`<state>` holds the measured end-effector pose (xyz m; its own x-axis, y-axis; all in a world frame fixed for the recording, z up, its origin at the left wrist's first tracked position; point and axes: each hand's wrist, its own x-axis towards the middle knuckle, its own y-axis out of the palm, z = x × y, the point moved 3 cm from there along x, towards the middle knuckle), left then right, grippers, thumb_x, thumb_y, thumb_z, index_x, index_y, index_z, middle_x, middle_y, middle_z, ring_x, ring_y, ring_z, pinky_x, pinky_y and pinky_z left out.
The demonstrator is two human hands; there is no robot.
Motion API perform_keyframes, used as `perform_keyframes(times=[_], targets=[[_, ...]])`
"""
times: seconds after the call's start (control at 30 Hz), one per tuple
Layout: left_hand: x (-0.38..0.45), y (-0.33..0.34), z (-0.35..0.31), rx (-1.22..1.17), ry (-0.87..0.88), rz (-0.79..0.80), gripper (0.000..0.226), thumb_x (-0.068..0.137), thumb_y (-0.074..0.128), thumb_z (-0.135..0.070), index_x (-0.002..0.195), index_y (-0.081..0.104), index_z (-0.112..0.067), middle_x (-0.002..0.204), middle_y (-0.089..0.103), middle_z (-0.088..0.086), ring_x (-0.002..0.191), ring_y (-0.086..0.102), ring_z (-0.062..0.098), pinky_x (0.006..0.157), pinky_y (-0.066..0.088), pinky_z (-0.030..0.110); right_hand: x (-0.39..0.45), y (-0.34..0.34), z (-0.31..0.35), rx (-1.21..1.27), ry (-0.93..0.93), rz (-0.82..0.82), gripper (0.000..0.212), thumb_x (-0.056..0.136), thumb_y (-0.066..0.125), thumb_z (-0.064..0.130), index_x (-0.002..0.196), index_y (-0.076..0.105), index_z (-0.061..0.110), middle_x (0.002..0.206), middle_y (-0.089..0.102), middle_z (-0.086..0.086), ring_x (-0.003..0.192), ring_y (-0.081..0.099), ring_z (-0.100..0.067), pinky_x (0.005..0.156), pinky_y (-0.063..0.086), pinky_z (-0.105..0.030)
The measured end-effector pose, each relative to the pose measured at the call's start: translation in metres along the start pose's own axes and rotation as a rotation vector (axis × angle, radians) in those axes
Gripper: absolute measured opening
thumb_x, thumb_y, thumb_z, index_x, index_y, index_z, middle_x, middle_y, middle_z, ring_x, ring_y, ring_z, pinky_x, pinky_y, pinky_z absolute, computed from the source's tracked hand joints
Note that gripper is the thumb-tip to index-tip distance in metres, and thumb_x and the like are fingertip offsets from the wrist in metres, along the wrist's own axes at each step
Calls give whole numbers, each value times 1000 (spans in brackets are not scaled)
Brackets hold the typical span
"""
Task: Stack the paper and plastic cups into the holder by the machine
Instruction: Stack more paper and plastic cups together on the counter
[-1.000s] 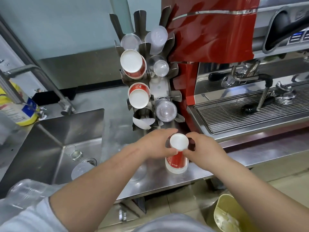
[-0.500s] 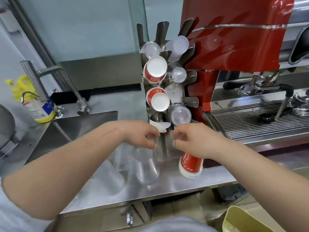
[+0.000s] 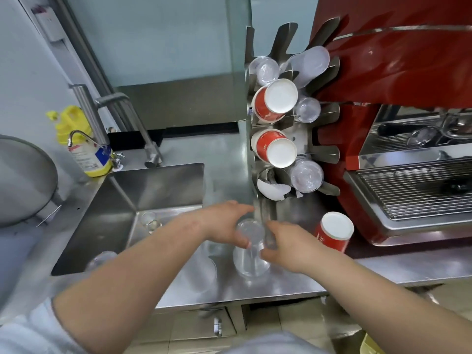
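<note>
Your left hand point(image 3: 224, 223) and right hand point(image 3: 286, 245) both sit on a clear plastic cup stack point(image 3: 250, 254) standing upside down on the steel table point(image 3: 281, 287), near its front edge. Left fingers curl round the stack's upper end from the left; right fingers pinch it from the right. Both grips are partly closed on the plastic and touching it. How many cups are in the stack: can't tell, too blurred.

A red paper cup stack point(image 3: 333, 231) stands upside down just right of your right hand, not touched, close to the red coffee machine point(image 3: 393, 72).

The cup holder point(image 3: 293, 139) stands at the back of the table, right against the machine's left side. Its left column holds two red paper cup stacks, upper point(image 3: 274, 102) and lower point(image 3: 274, 148), with a white cup point(image 3: 272, 191) in the slot below them. Clear cups fill the right column slots point(image 3: 306, 175) and the top slots point(image 3: 265, 70).

The sink point(image 3: 143, 200) takes the table's left part; clear cups lie in its basin. A yellow bottle point(image 3: 81, 141) stands at the back left corner beside the tap point(image 3: 112, 118).
</note>
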<state>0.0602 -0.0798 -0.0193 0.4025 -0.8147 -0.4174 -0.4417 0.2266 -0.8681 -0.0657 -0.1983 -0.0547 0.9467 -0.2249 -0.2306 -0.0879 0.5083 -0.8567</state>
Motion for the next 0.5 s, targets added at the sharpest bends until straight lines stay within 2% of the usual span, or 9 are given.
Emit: perform_keyframes(times=[0.1,0.2,0.33,0.5], targets=[[3,14,1,-67,27,-90,95,77,77,-50,154,28,-25,150,43,4,131,48,22,107,37,29,0,21,-7,29,68,10,64,72,68,48,127,45,24,113,55,-6,102,56,-24,78,45,-31],[4,24,4,-119,36,-104,98,75,79,-51,154,28,-24,151,42,3,135,45,21,108,35,28,-1,38,-14,128,85,2,73,71,68,48,135,40,25,121,57,-6,110,54,-24,86,45,-31],[5,35,6,-157,30,-100,98,73,81,-49,154,28,-27,153,42,2,138,41,19,111,37,31,0,56,-20,260,86,-1,76,70,70,43,138,38,27,125,55,-4,109,54,-20,90,46,-31],[7,40,3,-215,16,-143,92,72,82,-47,148,35,-31,146,49,-2,132,47,17,106,40,30,4,69,-30,325,121,-12,76,68,72,42,136,41,31,120,55,-4,107,56,-20,91,47,-32]])
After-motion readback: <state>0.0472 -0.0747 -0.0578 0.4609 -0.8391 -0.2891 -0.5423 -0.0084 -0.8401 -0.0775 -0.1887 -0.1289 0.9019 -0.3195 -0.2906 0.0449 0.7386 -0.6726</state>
